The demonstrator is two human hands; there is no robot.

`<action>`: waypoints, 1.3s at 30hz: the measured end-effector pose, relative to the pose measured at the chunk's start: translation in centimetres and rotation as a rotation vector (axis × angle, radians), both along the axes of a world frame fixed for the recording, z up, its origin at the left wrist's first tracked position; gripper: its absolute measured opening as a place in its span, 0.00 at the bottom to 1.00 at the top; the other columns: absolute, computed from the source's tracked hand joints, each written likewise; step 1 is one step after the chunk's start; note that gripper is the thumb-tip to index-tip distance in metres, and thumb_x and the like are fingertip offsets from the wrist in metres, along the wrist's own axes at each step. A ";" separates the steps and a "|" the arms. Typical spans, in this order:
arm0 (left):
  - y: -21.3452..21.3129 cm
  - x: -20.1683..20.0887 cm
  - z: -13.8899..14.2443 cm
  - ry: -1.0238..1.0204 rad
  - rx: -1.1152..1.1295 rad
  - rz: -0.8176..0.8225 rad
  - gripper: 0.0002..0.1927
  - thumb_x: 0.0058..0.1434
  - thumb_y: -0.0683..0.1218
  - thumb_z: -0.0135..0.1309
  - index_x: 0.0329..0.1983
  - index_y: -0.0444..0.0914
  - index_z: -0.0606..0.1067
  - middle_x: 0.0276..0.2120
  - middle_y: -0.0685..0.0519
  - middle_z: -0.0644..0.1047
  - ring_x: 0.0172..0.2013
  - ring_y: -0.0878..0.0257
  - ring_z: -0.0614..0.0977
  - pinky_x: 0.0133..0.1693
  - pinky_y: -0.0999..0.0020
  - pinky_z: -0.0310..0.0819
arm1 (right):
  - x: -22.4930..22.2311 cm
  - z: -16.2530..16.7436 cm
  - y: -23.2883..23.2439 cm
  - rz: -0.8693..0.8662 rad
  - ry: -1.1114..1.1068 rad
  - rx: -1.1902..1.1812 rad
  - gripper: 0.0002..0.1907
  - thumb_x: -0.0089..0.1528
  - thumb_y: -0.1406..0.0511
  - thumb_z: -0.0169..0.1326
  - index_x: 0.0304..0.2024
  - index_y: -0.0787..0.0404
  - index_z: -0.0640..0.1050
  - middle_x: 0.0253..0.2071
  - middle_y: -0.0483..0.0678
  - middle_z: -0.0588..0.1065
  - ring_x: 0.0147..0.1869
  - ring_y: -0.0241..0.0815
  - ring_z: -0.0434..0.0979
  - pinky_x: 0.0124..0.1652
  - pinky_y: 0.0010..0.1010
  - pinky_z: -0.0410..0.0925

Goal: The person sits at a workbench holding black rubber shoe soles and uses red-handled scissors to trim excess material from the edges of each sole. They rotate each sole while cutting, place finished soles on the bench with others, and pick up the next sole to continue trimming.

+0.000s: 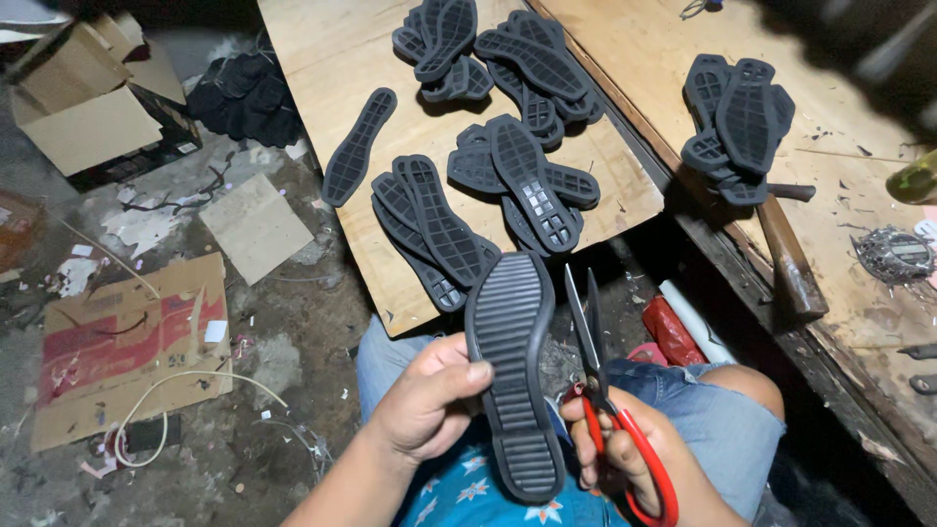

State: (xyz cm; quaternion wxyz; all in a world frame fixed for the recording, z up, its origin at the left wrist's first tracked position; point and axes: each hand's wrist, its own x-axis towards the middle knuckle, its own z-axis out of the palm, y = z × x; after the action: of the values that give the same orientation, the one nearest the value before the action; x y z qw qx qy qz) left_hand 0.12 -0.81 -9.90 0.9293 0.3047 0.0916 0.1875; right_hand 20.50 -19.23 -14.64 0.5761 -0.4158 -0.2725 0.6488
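Note:
My left hand (429, 395) grips a dark grey ribbed rubber shoe sole (511, 371) by its left edge, holding it lengthwise over my lap. My right hand (625, 459) holds red-handled scissors (600, 390), blades slightly parted and pointing away, just right of the sole's edge. Ahead, several more dark soles (508, 176) lie in piles on a plywood board (322, 59).
A wooden workbench (849, 273) on the right carries another stack of soles (742, 122), a hammer (786, 254) and a bottle (916, 181). Cardboard pieces (117, 342), a box (88, 98), a white cord and scraps litter the concrete floor at left. A red packet (673, 332) lies near my knee.

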 end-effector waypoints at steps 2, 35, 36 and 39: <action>0.2 0.6 0.5 -0.024 -0.061 0.077 0.24 0.68 0.41 0.56 0.65 0.27 0.67 0.54 0.41 0.78 0.52 0.56 0.82 0.57 0.59 0.77 | -0.1 0.0 0.2 0.026 -0.014 -0.029 0.40 0.59 0.43 0.58 0.57 0.70 0.72 0.32 0.49 0.72 0.32 0.39 0.72 0.34 0.30 0.68; -0.9 2.0 0.2 -0.109 -0.158 0.154 0.13 0.64 0.38 0.59 0.51 0.32 0.74 0.42 0.48 0.80 0.43 0.59 0.83 0.49 0.62 0.80 | -0.3 -4.2 -2.2 0.039 -0.280 -0.124 0.31 0.49 0.56 0.74 0.47 0.69 0.80 0.25 0.38 0.70 0.26 0.28 0.65 0.25 0.22 0.58; -1.1 2.1 0.2 -0.107 -0.179 0.158 0.14 0.63 0.38 0.59 0.51 0.33 0.74 0.42 0.48 0.79 0.42 0.59 0.83 0.48 0.62 0.80 | -0.3 -4.3 -2.2 0.023 -0.278 -0.131 0.30 0.49 0.57 0.74 0.46 0.70 0.81 0.25 0.38 0.70 0.26 0.27 0.65 0.25 0.22 0.57; -1.2 2.1 0.2 -0.127 -0.202 0.143 0.13 0.64 0.37 0.59 0.52 0.32 0.73 0.42 0.47 0.79 0.42 0.59 0.83 0.48 0.62 0.81 | -0.4 -4.5 -2.2 0.023 -0.289 -0.109 0.30 0.49 0.58 0.74 0.47 0.69 0.81 0.25 0.39 0.73 0.26 0.27 0.67 0.24 0.22 0.58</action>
State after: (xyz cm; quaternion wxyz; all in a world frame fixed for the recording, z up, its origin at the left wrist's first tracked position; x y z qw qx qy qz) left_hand 2.22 -2.03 -9.74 0.9435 0.1897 0.0725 0.2619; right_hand 20.13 -21.44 -19.15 0.5000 -0.5323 -0.3219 0.6025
